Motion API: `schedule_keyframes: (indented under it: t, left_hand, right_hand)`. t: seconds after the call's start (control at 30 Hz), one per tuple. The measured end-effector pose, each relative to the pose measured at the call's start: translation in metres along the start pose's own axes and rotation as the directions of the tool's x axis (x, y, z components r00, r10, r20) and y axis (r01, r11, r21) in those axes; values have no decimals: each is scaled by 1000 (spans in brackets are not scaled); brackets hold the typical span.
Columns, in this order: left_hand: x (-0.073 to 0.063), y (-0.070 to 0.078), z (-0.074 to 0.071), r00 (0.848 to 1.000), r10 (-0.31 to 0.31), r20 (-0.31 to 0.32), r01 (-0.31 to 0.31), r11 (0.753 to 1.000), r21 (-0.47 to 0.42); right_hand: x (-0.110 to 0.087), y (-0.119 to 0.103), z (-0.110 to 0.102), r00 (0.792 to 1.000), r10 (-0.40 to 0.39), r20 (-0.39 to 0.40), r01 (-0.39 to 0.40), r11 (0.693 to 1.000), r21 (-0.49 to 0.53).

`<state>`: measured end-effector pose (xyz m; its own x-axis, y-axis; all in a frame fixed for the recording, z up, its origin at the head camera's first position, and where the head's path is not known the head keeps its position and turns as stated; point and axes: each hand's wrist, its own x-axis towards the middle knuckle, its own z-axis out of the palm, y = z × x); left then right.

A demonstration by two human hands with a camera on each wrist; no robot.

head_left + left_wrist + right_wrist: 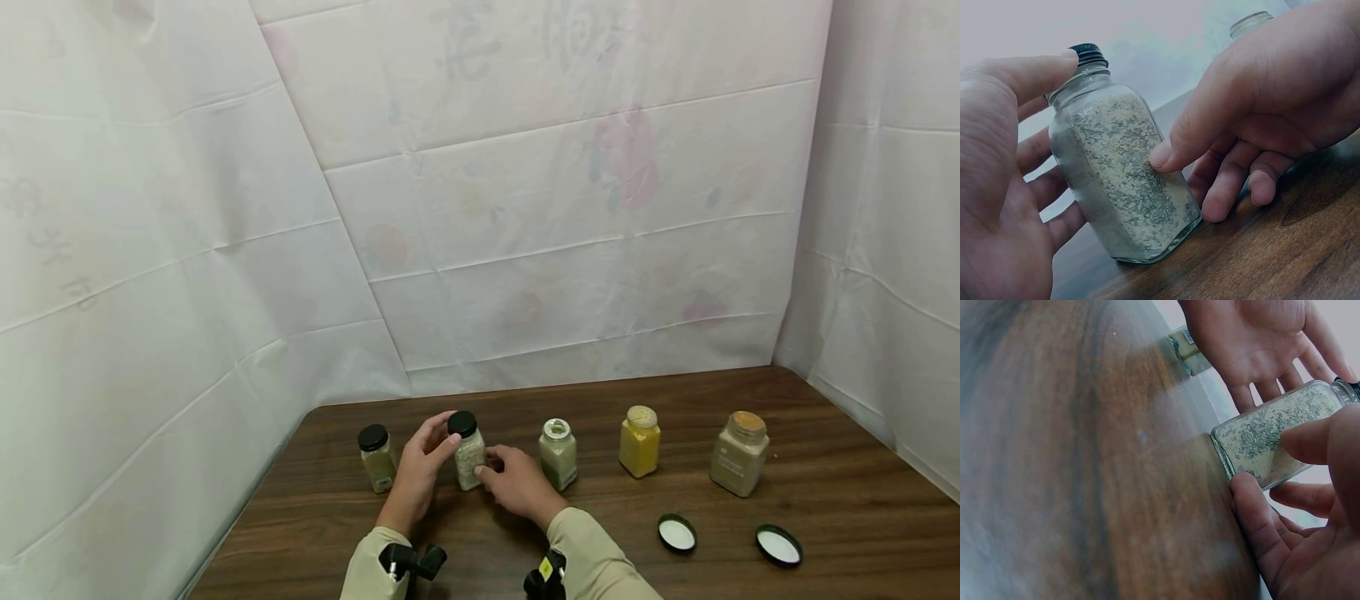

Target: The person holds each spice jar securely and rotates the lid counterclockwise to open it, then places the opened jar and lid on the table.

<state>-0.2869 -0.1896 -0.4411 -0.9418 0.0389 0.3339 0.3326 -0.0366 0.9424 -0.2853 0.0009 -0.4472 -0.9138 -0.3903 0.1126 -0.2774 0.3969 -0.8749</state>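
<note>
A clear glass jar (469, 461) of pale, green-flecked flakes stands on the table between the two hands, its black lid (462, 422) on top. The left hand (418, 468) pinches that lid, thumb on the near side and forefinger behind, while its other fingers spread along the jar's far side. Lower down, the right hand (519, 483) holds the jar body, its thumb pressing the front face in the left wrist view and its fingers around the side and base. In the right wrist view the jar (1279, 428) has its base right at the tabletop.
A black-lidded jar (378, 460) stands left of the hands. To the right are three lidless jars: pale green (558, 458), yellow (640, 446) and beige-brown (738, 458). Two lids (677, 533) (779, 547) lie white side up near the front. White cloth (562, 208) hangs behind the wooden table (465, 558).
</note>
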Motion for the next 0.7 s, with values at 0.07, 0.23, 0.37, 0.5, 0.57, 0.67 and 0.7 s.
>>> schedule_keyframes:
  t: [0.07, 0.23, 0.37, 0.5, 0.57, 0.67, 0.7]
  left_hand:
    - [0, 0, 1, 1000, 3, -6, -3, 1000, 0]
    - [0, -1, 0, 1000, -2, 6, 2, 1000, 30]
    - [2, -1, -2, 997, -5, 81, 1, 999, 38]
    - [5, -1, -2, 988, 1, 157, -1, 1000, 4]
    - [5, -2, -2, 985, 1, 170, 0, 1000, -5]
    - [5, -1, -1, 988, -4, 156, 4, 1000, 1]
    - [5, -1, -1, 989, -3, 151, 1, 1000, 7]
  right_hand:
    - [-1, 0, 0, 1000, -1, 1, 1, 1000, 5]
    - [0, 0, 0, 1000, -5, 1, 5, 1000, 4]
    - [1, 1, 0, 1000, -6, 0, 6, 1000, 5]
    - [1, 1, 0, 1000, -8, 0, 8, 1000, 5]
    - [1, 1, 0, 1000, -10, 3, 10, 1000, 5]
    - [1, 1, 0, 1000, -15, 6, 15, 1000, 5]
    - [1, 1, -1, 1000, -14, 7, 14, 1000, 4]
